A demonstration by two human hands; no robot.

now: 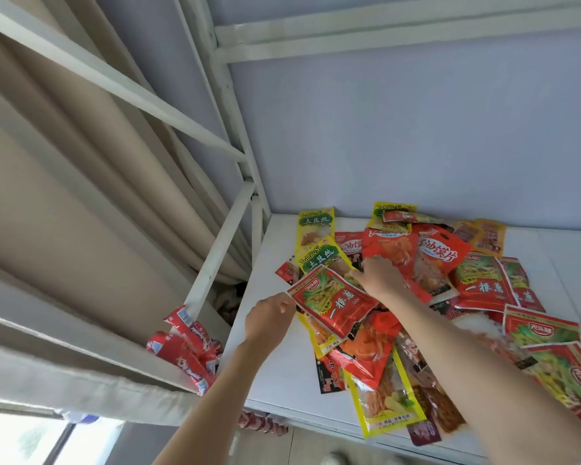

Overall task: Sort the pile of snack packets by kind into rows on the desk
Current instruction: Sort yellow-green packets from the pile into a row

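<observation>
Sorting is barely begun: the left hand pinches the corner of a red-and-green packet atop the unsorted pile on the white bench, the right hand grips its far edge (fingers curled), so next it needs lifting clear to start a row.

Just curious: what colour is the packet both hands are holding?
Mostly red, with a green vegetable picture: the red foil snack packet shows best in the head view.

We see glossy, crinkled plastic-film snack packets on a smooth, matt white table. Beside it, the bed frame looks like white painted metal, the curtain matt beige cloth.
</observation>
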